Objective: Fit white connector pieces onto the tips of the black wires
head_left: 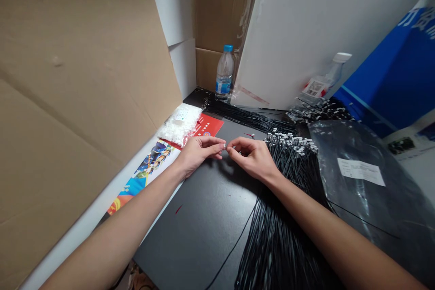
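My left hand (203,152) is closed in a pinch over the dark table, with a small white connector (224,146) just showing at its fingertips. Facing it, fingertips almost touching, my right hand (250,156) is pinched too; what it holds is too small or hidden to tell. Beside and under my right forearm lies a thick bundle of black wires (272,240) with white connectors (292,142) at their far ends. A single black wire (234,247) runs apart from the bundle toward the near table edge.
A clear bag of white connectors (180,122) rests on a red printed sheet (212,123) at left. Behind stand a water bottle (224,72) and more black wires (251,115). A clear plastic bag (360,204) lies right. Cardboard (84,54) walls the left side.
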Demonstrator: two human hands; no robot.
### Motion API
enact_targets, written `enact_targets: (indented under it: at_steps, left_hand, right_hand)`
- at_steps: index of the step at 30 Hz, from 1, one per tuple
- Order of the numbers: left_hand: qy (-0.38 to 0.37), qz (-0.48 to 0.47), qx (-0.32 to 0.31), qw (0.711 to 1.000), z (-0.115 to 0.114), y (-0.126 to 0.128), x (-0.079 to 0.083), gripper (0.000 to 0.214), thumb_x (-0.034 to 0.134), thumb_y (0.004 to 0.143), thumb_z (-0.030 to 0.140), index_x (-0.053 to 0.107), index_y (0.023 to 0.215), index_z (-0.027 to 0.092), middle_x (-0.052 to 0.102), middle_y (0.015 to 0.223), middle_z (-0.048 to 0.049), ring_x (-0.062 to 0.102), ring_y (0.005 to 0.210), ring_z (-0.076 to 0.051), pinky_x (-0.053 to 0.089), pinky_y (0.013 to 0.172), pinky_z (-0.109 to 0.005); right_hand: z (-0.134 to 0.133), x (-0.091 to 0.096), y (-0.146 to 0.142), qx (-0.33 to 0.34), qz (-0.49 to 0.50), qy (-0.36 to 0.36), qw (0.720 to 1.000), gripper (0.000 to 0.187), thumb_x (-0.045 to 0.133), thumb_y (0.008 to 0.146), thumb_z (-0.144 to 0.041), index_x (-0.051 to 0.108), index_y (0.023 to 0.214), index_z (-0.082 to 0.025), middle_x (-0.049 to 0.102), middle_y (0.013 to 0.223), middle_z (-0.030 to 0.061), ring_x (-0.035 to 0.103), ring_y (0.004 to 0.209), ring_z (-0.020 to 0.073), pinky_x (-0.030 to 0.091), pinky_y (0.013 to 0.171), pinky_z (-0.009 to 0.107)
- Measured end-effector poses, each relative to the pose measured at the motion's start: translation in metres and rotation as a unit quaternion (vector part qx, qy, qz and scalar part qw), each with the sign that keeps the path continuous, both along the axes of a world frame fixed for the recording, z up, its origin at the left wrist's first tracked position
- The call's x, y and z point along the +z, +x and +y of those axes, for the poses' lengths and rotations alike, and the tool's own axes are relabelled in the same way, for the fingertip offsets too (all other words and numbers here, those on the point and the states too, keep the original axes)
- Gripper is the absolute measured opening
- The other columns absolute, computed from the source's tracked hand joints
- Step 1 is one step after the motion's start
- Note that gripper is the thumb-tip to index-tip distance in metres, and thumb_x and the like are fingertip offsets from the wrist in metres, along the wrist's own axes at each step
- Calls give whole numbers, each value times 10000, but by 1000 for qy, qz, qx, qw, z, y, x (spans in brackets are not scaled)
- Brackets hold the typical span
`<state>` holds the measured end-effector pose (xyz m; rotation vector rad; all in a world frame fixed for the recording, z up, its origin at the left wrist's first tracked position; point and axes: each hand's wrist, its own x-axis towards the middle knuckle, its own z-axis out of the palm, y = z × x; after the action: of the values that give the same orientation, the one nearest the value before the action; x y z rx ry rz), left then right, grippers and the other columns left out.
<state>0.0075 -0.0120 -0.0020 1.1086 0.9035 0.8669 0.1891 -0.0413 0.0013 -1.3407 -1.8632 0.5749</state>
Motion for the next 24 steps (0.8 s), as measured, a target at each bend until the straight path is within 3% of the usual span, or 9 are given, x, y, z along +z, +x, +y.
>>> enact_targets:
  at_steps: [7, 24]
  left_hand:
    - [7, 14, -2, 1000, -1, 1, 2, 137, 749, 745, 175, 728, 869, 120, 712, 861, -51, 585, 565, -67, 492, 633, -237]
    - [5, 38, 0, 999, -4, 2, 7, 92, 737, 766, 141, 715, 849, 108, 701, 813, -39, 592, 567, -70, 505, 653, -245]
  right_hand:
    - [1, 0, 0, -5, 2, -5, 1000, 278, 577, 813, -388, 707, 781, -144, 524, 528, -23, 366, 474, 72, 313, 504, 214]
    - [-1, 3, -1, -14, -14, 18, 1000, 245, 592, 801, -345, 712, 732, -143, 524, 509, -21, 362, 459, 66, 288, 477, 206]
